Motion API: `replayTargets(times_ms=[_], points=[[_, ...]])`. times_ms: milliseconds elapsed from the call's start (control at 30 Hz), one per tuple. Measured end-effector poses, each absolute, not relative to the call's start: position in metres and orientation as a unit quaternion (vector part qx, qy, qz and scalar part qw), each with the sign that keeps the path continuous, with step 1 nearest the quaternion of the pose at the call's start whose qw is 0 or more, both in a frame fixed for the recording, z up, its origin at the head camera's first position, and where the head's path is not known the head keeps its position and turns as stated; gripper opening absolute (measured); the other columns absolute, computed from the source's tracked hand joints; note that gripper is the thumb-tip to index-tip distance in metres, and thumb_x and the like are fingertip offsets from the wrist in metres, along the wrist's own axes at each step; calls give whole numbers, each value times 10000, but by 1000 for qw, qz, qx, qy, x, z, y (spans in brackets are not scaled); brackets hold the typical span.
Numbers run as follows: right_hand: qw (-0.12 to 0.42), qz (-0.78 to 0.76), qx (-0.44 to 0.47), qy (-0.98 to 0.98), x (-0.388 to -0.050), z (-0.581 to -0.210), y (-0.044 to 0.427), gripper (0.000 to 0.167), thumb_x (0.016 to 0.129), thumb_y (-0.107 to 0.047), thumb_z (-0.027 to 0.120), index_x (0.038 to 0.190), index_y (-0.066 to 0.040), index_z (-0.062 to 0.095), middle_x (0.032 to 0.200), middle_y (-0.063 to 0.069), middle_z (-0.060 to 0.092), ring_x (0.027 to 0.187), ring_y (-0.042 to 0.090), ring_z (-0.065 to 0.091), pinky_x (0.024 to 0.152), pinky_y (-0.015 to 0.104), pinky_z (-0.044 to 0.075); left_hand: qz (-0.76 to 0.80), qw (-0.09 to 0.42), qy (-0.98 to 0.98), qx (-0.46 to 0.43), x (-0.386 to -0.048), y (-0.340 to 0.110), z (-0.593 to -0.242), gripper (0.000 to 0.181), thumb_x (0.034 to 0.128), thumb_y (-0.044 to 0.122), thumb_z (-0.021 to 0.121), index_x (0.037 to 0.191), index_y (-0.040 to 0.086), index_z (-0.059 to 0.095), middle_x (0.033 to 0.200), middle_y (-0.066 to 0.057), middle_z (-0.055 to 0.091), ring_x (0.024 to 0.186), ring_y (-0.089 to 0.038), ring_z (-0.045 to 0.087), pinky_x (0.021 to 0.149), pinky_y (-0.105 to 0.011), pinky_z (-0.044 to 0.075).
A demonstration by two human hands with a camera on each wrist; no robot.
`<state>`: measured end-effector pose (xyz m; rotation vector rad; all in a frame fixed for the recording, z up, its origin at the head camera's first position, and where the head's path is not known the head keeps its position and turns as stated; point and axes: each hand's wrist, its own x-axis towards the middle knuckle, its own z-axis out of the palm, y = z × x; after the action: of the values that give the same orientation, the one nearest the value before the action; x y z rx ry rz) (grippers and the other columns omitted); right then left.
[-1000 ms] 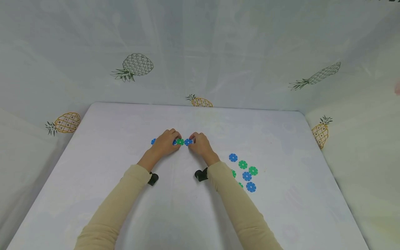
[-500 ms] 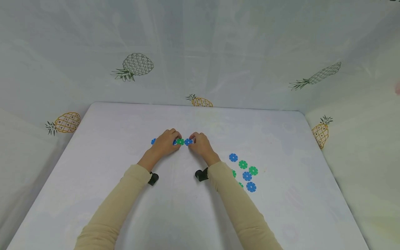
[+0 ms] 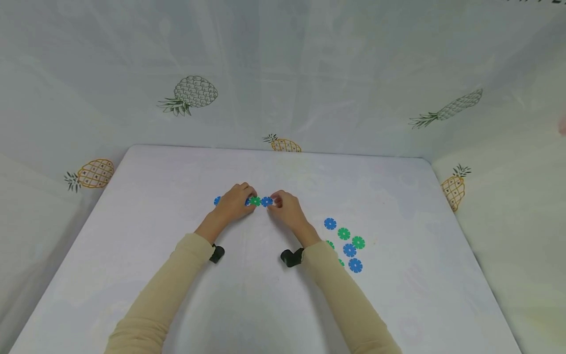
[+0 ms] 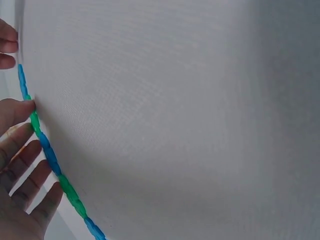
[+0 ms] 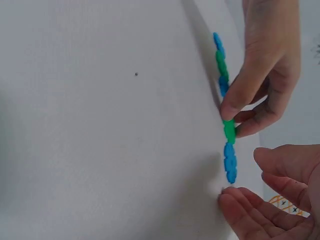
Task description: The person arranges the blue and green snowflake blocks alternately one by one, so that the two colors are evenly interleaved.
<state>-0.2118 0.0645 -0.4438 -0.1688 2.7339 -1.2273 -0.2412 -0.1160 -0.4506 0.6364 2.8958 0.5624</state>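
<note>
Blue and green notched plastic discs, like snowflake building discs, form a straight row on the table. My left hand (image 3: 234, 201) pinches the green disc (image 3: 255, 201) second from the right end, its thumb on the near edge. In the left wrist view its other fingers lie along the row, beside a blue disc (image 4: 49, 152) and a green disc (image 4: 72, 195). My right hand (image 5: 285, 210) is just off the end blue disc (image 5: 230, 162), with thumb and fingers parted and curved, holding nothing. In the head view my left hand covers part of the row, leaving a blue disc (image 3: 217, 200) at its left end.
Several loose discs lie to the right on the white table (image 3: 411, 221), including a blue disc (image 3: 330, 223) and a green disc (image 3: 344, 233). My right sleeve (image 3: 345, 295) partly covers some of them. A pineapple-print curtain (image 3: 283, 73) stands behind the table.
My right hand has loosened from the end blue disc and drawn slightly right and toward me. The left hand and the row stay where they were.
</note>
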Motion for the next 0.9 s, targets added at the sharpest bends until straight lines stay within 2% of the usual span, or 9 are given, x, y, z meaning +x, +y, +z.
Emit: replayTargets(times_ms=[333,900], points=[[46,-467,-45,882,-187,-430,79,267,886,-150,614,1136,-59,589,1119,133,627,1007,221,599,900,357,497,187,57,958,210,-240,-116,-450,304,846,215,669,1108,76,604,1113,-97,567,1077,-267,509,962,-404,440],[-7,-470,-19,883,-140,-412,129,260,886,-165,622,1122,-57,610,1099,116,640,1020,237,590,895,400,490,191,66,958,203,-239,-116,-448,318,852,213,658,1129,67,603,1124,-103,562,1093,-271,502,973,-401,430]])
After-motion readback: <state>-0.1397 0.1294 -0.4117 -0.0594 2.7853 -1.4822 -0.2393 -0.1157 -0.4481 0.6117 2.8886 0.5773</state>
